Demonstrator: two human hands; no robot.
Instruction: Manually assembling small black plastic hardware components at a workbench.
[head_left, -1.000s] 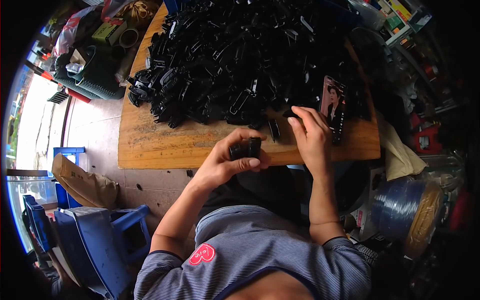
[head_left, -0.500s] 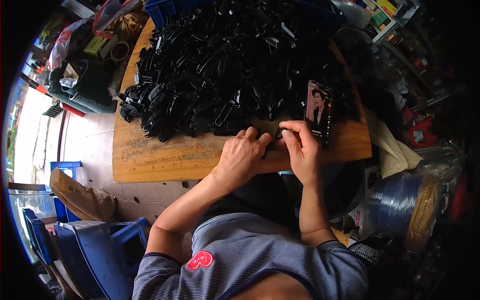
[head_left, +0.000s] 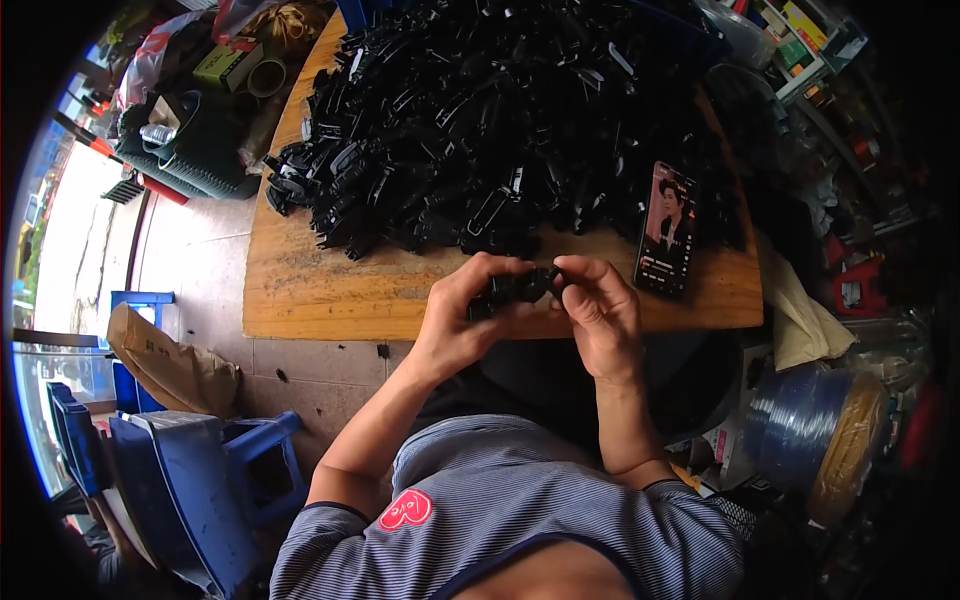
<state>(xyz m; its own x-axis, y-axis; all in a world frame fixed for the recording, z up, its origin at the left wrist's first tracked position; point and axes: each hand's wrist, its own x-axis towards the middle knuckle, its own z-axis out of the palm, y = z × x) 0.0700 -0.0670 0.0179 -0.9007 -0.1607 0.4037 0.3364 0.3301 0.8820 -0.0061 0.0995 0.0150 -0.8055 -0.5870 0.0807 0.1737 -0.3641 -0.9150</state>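
Observation:
My left hand (head_left: 452, 322) is closed around a black plastic part (head_left: 510, 289), held just above the near edge of the wooden table. From the other side, my right hand (head_left: 606, 325) pinches a small dark piece (head_left: 557, 283) between thumb and forefinger, right against the end of that part. Whether the two pieces are joined cannot be made out. Beyond my hands a large heap of similar black plastic parts (head_left: 440, 150) covers most of the table (head_left: 330, 300).
A phone (head_left: 665, 230) with a lit screen leans against the heap, right of my hands. Blue plastic stools (head_left: 180, 490) and a brown sack (head_left: 170, 360) are at the lower left. A wrapped spool (head_left: 810, 430) stands at the right.
My left hand has come up from the tabletop and turned, with the black part now in its fingers. My right hand stays in a pinch beside it. The whole view has shifted slightly.

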